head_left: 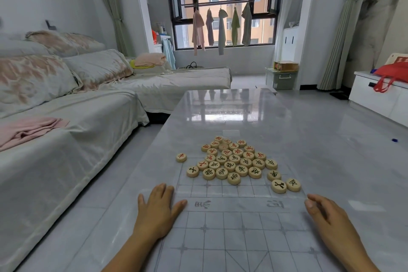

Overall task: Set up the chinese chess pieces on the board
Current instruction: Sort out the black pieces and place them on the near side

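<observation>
A transparent chess board sheet [240, 225] with grey grid lines lies flat on the glossy table. Several round wooden pieces with red and black characters sit in a loose pile [234, 161] on the board's far half. One red-marked piece [181, 157] lies apart at the pile's left, and two black-marked pieces [286, 185] lie at its right. My left hand [157, 210] rests flat on the board's left edge, fingers apart, holding nothing. My right hand [324, 214] rests at the board's right edge, fingers loosely spread and empty.
The grey table [231, 106] stretches away toward the window. A covered sofa [66, 117] with cushions runs along the left, close to the table's edge. A white cabinet [379, 97] with a red bag stands at the right. A storage box [281, 77] sits near the window.
</observation>
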### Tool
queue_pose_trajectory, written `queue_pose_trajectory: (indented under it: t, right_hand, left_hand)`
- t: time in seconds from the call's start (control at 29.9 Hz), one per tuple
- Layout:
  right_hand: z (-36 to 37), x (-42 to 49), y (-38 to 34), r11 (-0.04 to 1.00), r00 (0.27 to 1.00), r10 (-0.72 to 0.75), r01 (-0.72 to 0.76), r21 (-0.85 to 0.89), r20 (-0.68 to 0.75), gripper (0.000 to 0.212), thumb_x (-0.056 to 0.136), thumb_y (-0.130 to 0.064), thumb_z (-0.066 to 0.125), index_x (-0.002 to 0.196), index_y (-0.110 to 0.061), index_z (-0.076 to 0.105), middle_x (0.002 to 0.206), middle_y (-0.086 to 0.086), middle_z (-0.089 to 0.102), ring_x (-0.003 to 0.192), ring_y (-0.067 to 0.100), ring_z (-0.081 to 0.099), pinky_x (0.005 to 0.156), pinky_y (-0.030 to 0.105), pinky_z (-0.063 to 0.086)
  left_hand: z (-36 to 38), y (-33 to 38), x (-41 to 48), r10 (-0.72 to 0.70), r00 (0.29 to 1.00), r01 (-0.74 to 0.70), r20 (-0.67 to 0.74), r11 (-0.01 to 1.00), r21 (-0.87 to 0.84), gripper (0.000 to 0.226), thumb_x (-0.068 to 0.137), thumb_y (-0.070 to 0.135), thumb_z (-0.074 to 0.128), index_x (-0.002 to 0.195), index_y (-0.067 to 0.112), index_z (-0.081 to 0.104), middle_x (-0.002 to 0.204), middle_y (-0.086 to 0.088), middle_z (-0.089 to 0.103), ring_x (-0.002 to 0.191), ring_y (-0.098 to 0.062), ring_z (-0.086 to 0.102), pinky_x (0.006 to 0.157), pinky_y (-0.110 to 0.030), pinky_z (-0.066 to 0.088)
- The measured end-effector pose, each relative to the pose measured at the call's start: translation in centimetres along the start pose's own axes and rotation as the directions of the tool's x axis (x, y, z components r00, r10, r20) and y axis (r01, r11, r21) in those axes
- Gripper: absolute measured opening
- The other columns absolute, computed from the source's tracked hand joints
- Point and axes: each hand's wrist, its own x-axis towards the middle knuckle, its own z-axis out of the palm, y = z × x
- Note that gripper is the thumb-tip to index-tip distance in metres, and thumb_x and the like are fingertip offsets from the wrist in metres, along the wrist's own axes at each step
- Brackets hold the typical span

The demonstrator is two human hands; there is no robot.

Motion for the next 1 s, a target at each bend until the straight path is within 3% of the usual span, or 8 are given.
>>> queue_pose_trajectory:
  t: [0.07, 0.23, 0.43, 0.54, 0.74, 0.9, 1.0]
  right_hand:
    - [0.1, -0.2, -0.1, 0.995, 0.999, -0.031, 0.033, -0.092, 0.028, 0.045, 0.082, -0.061, 0.033, 0.112, -0.032, 0.052, 0.116, -0.006, 0.055, 0.108, 0.016, 0.046, 0.094, 0.040, 0.039]
    - [0.4, -0.5, -0.4, 0.954, 0.997, -0.063, 0.074, -0.292, 0.045, 0.039, 0.089, -0.039, 0.050, 0.125, -0.024, 0.051, 0.136, -0.003, 0.050, 0.127, 0.018, 0.041, 0.104, 0.036, 0.032]
    - [0.5, -1.2, -1.6, 0.838, 0.974, -0.116, 0.202, -0.508, 0.196, 0.044, 0.093, -0.047, 0.036, 0.136, -0.034, 0.033, 0.151, -0.012, 0.024, 0.138, 0.008, 0.022, 0.111, 0.028, 0.019]
    - [1.2, -1.5, -4.3, 0.808, 0.934, -0.192, 0.325, -0.492, 0.302, 0.044, 0.094, -0.045, 0.034, 0.137, -0.034, 0.030, 0.153, -0.013, 0.016, 0.140, 0.007, 0.016, 0.113, 0.026, 0.016]
    - [8.6, 1.2, -12.6, 0.730, 0.784, -0.418, 0.591, -0.344, 0.460, 0.050, 0.097, -0.030, 0.034, 0.144, -0.019, 0.022, 0.156, -0.003, 0.015, 0.142, 0.014, 0.015, 0.116, 0.030, 0.013]
    - [14.9, 3.4, -15.3, 0.631, 0.745, -0.397, 0.645, -0.430, 0.535, 0.045, 0.097, -0.027, 0.027, 0.139, -0.009, 0.031, 0.153, 0.009, 0.022, 0.140, 0.022, 0.022, 0.116, 0.035, 0.012]
    - [14.6, 1.2, -14.8, 0.649, 0.735, -0.468, 0.663, -0.374, 0.490, 0.052, 0.094, -0.035, 0.015, 0.135, -0.011, 0.038, 0.148, 0.007, 0.033, 0.135, 0.021, 0.029, 0.114, 0.031, 0.017]
  left_hand:
    - [0.0, -0.1, 0.2, -0.004, 1.000, 0.004, -0.007, 1.000, -0.011, 0.056, 0.092, 0.057, 0.027, 0.139, 0.026, 0.028, 0.154, 0.002, 0.018, 0.144, -0.014, 0.012, 0.116, -0.051, 0.003]
    - [0.1, -0.3, 0.3, -0.005, 1.000, 0.005, -0.010, 1.000, -0.025, 0.055, 0.091, 0.057, 0.027, 0.138, 0.027, 0.029, 0.154, 0.002, 0.019, 0.143, -0.015, 0.012, 0.116, -0.051, 0.003]
    - [0.2, -0.5, 0.4, -0.005, 1.000, 0.004, -0.017, 0.999, -0.032, 0.056, 0.091, 0.058, 0.027, 0.138, 0.028, 0.029, 0.154, 0.003, 0.019, 0.143, -0.014, 0.012, 0.116, -0.051, 0.004]
    - [0.2, -0.4, 0.4, -0.003, 1.000, 0.003, -0.014, 0.999, -0.038, 0.056, 0.091, 0.058, 0.027, 0.138, 0.028, 0.028, 0.153, 0.003, 0.019, 0.143, -0.014, 0.012, 0.116, -0.051, 0.004]
    - [0.3, -0.6, 0.3, 0.004, 0.999, -0.006, -0.041, 0.999, -0.040, 0.053, 0.092, 0.057, 0.028, 0.136, 0.028, 0.030, 0.151, 0.004, 0.022, 0.142, -0.014, 0.014, 0.115, -0.051, 0.005]
    - [0.4, -0.7, 0.5, -0.005, 0.999, 0.002, -0.052, 0.998, -0.058, 0.054, 0.092, 0.056, 0.028, 0.137, 0.028, 0.030, 0.152, 0.005, 0.022, 0.142, -0.013, 0.014, 0.116, -0.050, 0.004]
    - [0.4, -0.8, 0.5, 0.002, 0.999, -0.005, -0.052, 0.998, -0.068, 0.055, 0.091, 0.057, 0.029, 0.137, 0.027, 0.031, 0.152, 0.004, 0.023, 0.142, -0.014, 0.014, 0.115, -0.050, 0.003]
